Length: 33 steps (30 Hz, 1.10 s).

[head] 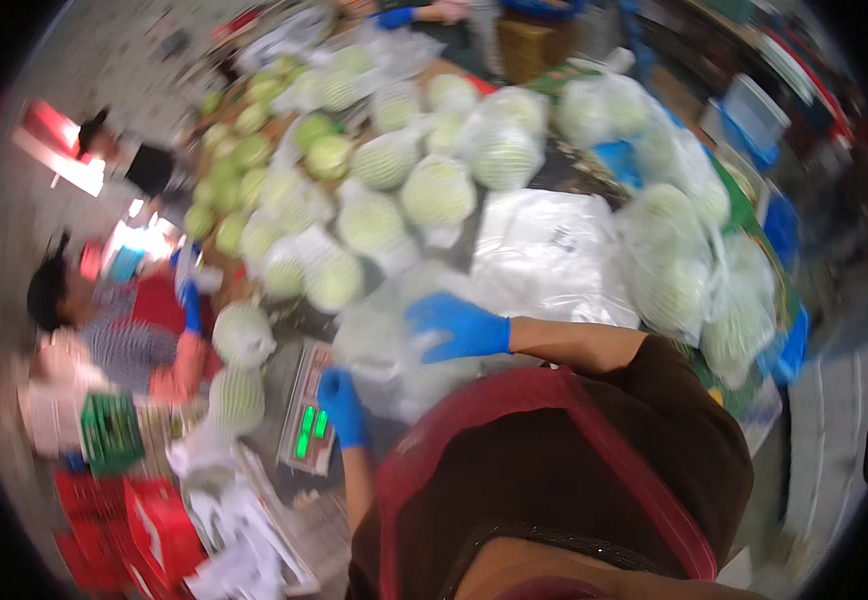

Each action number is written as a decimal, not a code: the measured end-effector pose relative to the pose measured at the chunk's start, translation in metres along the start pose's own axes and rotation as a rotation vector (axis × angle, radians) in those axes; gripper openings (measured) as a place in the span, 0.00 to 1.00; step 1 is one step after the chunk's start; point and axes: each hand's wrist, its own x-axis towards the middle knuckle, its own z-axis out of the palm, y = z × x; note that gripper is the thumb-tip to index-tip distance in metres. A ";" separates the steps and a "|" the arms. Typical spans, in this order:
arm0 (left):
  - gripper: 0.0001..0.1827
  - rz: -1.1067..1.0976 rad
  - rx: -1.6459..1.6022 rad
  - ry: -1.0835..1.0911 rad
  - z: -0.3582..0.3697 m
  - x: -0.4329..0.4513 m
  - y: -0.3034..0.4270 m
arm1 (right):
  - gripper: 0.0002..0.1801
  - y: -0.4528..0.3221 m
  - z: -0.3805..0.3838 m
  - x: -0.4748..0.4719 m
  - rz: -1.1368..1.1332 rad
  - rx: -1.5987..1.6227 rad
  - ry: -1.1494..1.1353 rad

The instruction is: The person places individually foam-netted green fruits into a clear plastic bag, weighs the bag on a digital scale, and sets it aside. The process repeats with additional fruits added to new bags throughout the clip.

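Both my hands wear blue gloves. My right hand rests on a crumpled translucent plastic bag, its fingers spread. My left hand is curled at the bag's left side, beside a digital scale with a lit green display. Blur hides whether its fingers pinch the plastic. Beyond my right hand lies a stack of flat white plastic bags. Round pale green produce in foam net sleeves stands past the open bag, with another netted piece left of the scale.
Unwrapped green produce is heaped at the far left. Filled, knotted plastic bags line the right edge. A co-worker stands at left, near red crates and a green crate. Another person's gloved hand shows at the top.
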 end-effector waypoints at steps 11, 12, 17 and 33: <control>0.09 -0.012 -0.229 0.106 -0.031 -0.034 0.108 | 0.09 0.012 -0.019 0.036 0.240 0.108 0.212; 0.09 -0.016 -0.202 0.163 -0.049 -0.037 0.100 | 0.10 0.013 -0.052 0.034 0.698 0.214 0.176; 0.09 -0.411 -0.252 0.340 -0.107 -0.068 0.055 | 0.15 -0.043 -0.228 -0.031 0.681 0.473 0.784; 0.11 -0.330 -0.254 -0.369 0.037 -0.029 0.091 | 0.13 -0.048 -0.430 -0.306 0.662 -0.818 0.876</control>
